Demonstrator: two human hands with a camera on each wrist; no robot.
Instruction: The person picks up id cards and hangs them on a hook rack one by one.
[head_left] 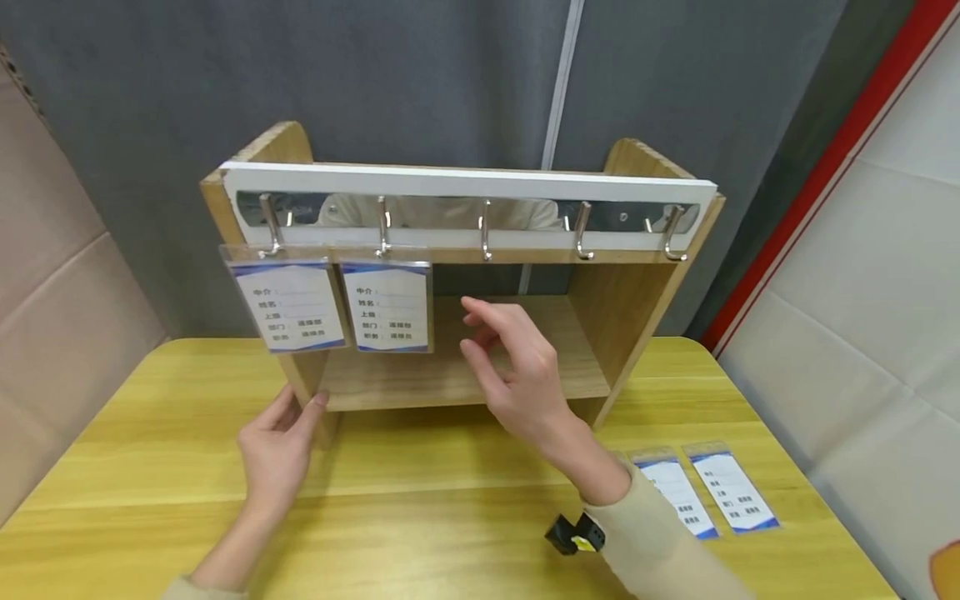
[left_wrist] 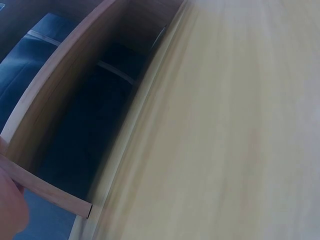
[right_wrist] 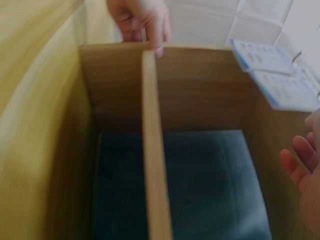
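Note:
My left hand [head_left: 277, 446] grips the lower left side panel of a wooden shelf [head_left: 465, 375], its thumb near the shelf board's front corner. In the left wrist view, part of that hand shows beside the panel's edge. Two clear badge holders with printed cards hang from the rack's hooks: a left badge [head_left: 291, 307] on the first hook [head_left: 270, 223] and a second badge [head_left: 387, 307] on the second hook [head_left: 382, 227]. Just right of the second badge, my right hand [head_left: 517, 362] is raised before the shelf, fingers loosely bent, holding nothing.
A hook rail [head_left: 450, 180] with a mirror strip spans the shelf top; its three right hooks carry no badges. On the yellow wooden table [head_left: 420, 508], at right, lie more badges [head_left: 731, 492], partly behind my right sleeve [head_left: 660, 533]. A grey partition [head_left: 420, 75] stands behind.

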